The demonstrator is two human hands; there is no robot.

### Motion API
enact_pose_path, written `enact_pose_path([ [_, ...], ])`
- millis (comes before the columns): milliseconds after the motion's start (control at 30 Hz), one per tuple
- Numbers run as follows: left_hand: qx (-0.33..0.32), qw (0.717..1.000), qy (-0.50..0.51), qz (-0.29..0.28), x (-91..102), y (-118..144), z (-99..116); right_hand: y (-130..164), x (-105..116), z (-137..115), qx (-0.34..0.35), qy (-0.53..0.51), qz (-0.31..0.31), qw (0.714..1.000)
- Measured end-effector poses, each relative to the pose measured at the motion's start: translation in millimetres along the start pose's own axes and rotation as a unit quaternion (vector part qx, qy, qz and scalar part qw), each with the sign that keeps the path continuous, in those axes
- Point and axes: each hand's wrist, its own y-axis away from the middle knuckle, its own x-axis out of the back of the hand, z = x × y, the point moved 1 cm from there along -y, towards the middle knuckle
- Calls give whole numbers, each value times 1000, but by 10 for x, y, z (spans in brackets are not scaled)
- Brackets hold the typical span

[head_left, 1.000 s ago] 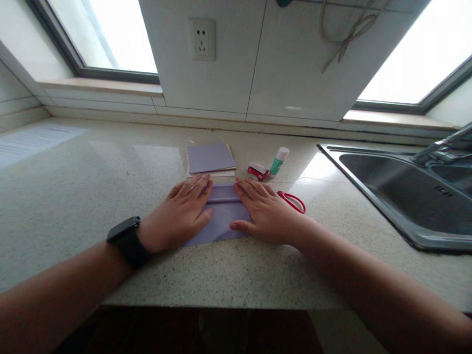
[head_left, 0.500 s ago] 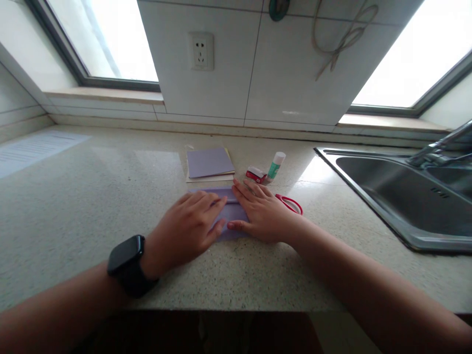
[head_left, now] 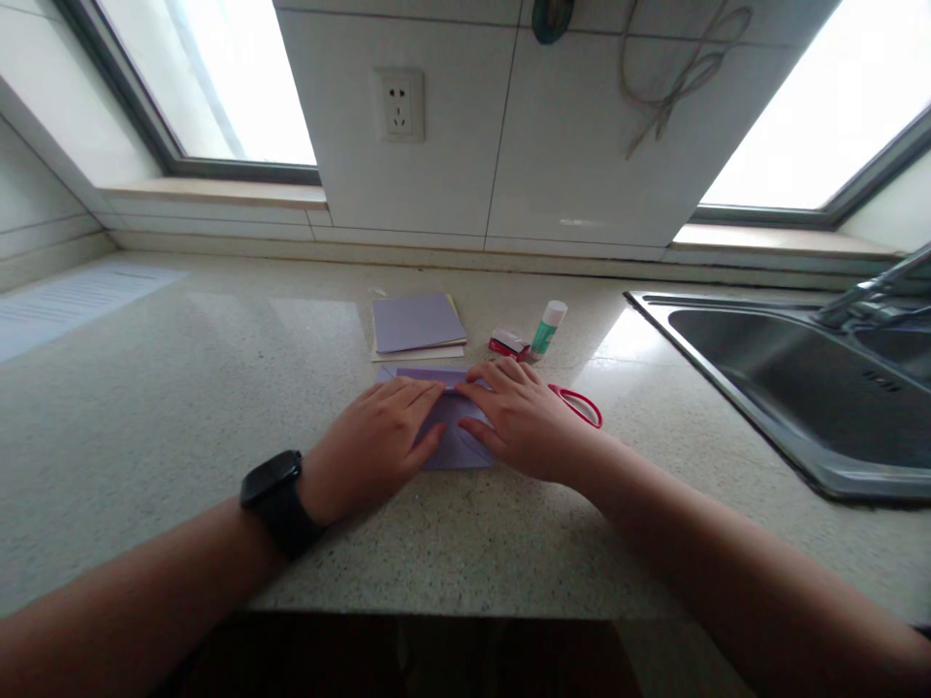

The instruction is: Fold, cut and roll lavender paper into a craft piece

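A sheet of purple paper point(head_left: 457, 446) with crease lines lies on the counter, partly covered by both hands. My left hand point(head_left: 382, 427), with a black watch on its wrist, rests on the sheet's left part, fingertips at a raised fold across the middle and thumb apart. From the right, my right hand point(head_left: 524, 417) touches the same fold with bent fingers, its thumb also apart on the paper. Both hands are open, pressing rather than gripping. Beside my right hand a red scissors handle point(head_left: 599, 417) sticks out; the blades are hidden.
Behind the sheet lies a stack of paper point(head_left: 418, 323) with purple on top. A small red-and-white box point(head_left: 509, 342) and a green glue stick with white cap point(head_left: 547, 332) stand nearby. At right is a steel sink point(head_left: 727, 407); a printed sheet point(head_left: 80, 296) lies far left.
My right hand's fingers, spread flat before, are now more bent and drawn to the fold. My left hand has shifted slightly, its index finger now in line with the others.
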Motion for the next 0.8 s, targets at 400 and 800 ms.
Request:
enact_pose_path([
  [400, -9, 999, -13, -35, -150, -20, -175, -57, -129, 78, -33, -20, 14, 999],
  [800, -18, 998, -26, -63, -17, -224, -219, -114, -125, 122, -48, 6, -2, 999],
])
